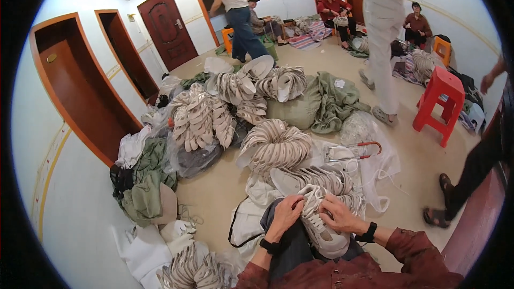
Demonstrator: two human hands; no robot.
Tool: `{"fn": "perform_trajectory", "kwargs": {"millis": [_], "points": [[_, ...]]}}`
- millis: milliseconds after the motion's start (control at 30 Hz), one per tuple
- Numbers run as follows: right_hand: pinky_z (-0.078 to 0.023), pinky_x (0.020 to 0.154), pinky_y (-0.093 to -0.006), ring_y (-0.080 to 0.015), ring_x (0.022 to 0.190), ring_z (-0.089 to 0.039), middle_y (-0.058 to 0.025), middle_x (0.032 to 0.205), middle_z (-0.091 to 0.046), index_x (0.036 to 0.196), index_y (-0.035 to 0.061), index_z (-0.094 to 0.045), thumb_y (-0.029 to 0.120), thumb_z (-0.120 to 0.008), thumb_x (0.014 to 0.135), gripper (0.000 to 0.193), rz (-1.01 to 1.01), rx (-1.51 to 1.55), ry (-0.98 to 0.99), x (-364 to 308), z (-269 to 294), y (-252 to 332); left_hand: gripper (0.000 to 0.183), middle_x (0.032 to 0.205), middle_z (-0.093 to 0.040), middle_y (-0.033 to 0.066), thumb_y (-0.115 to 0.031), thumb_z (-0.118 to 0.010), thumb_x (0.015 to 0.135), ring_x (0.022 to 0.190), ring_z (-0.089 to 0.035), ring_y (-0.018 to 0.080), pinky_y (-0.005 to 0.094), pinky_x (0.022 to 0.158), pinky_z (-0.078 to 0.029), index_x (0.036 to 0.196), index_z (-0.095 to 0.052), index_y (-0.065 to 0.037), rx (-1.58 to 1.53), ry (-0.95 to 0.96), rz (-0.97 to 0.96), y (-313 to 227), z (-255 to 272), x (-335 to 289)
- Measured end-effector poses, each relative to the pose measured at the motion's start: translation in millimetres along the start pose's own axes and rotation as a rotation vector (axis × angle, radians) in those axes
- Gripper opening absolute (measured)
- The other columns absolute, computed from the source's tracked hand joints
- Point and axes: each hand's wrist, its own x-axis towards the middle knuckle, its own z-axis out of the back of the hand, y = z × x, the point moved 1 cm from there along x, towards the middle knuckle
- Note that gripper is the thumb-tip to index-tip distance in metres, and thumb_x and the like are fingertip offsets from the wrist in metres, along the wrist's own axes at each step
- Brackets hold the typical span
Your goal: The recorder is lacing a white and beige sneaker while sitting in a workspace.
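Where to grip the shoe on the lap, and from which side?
Probably the rounded toe of the shoe, from the near side: it points toward the maroon shirt, clear of the left hand and right hand, both farther up.

Both forearms are brought in from the lower edge and angled inward, the hands being held close together but apart. The left hand (pixel 287 213) is raised on a steeply slanted forearm, its back turned mostly upward and its fingers (pixel 297 201) bent toward the right. The right hand (pixel 338 215) is extended at a flatter slant, its fingers curled inward. Each wrist is circled by a black band (pixel 368 232). Dark red sleeves (pixel 411 247) are worn back from the wrists. How tightly the fingertips are closed cannot be told.
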Motion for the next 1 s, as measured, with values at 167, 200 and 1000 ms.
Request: {"fn": "perform_trajectory", "kwargs": {"millis": [167, 200, 1000], "points": [[-0.043, 0.076, -0.0408, -0.0312, 0.083, -0.052, -0.0136, 0.088, -0.050, 0.089, 0.0018, -0.055, 0.009, -0.062, 0.084, 0.011, -0.024, 0.037, -0.140, -9, -9, -2, 0.027, 0.103, -0.069, 0.0164, -0.020, -0.058, 0.092, 0.092, -0.066, 0.0301, 0.0345, 0.081, -0.051, 0.110, -0.068, -0.002, -0.002, 0.004, 0.033, -8, 3, -1], [-0.043, 0.076, -0.0408, -0.0313, 0.083, -0.052, -0.0135, 0.087, -0.049, 0.089, 0.0019, -0.055, 0.009, -0.062, 0.083, 0.011, -0.017, 0.037, -0.147, -10, -10, -3, 0.027, 0.103, -0.069, 0.0161, -0.020, -0.059, 0.092, 0.092, -0.067, 0.0292, 0.0340, 0.081, -0.051, 0.110, -0.068, -0.002, 0.002, -0.005, 0.024, -7, 3, -1], [-0.041, 0.075, -0.0395, -0.0305, 0.081, -0.050, -0.0131, 0.086, -0.049, 0.088, 0.0017, -0.056, 0.010, -0.062, 0.082, 0.011, 0.013, 0.027, -0.195, -9, -11, -2, 0.024, 0.103, -0.069, 0.0163, -0.020, -0.061, 0.091, 0.093, -0.067, 0.0327, 0.0365, 0.081, -0.052, 0.107, -0.068, -0.003, 0.020, -0.010, 0.028, 4, -2, 3]]}}
